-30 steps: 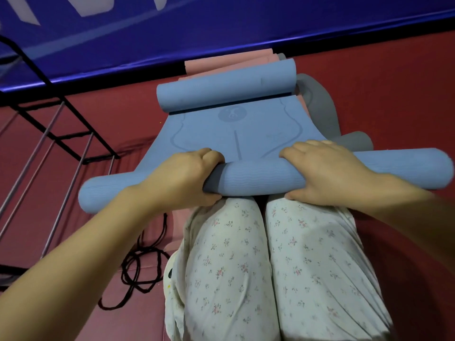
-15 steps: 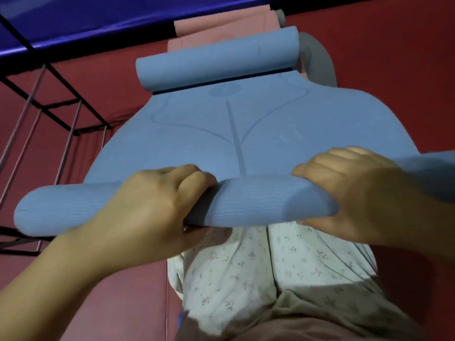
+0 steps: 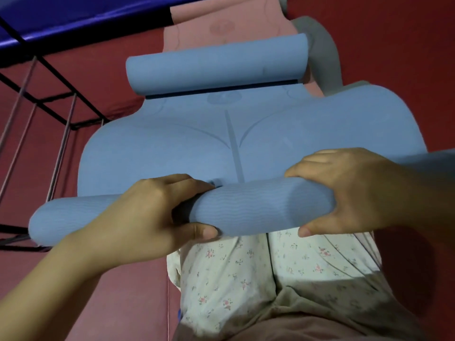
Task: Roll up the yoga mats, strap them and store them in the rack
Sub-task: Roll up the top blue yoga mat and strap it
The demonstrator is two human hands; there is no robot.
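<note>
While both hands curl round the near roll of the blue mat — left hand and right hand with fingers over the top, thumbs beneath — rolling looks only partly done. Flat mat lies beyond on the red floor, its far end curled up. A pink mat waits behind; strapping and the rack remain.

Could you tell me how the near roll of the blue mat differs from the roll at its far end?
Both the left hand and right hand grip the near roll; nothing holds the far roll. The near roll spans almost the whole frame; the far roll looks shorter. Both are curled ends of one blue mat.
</note>
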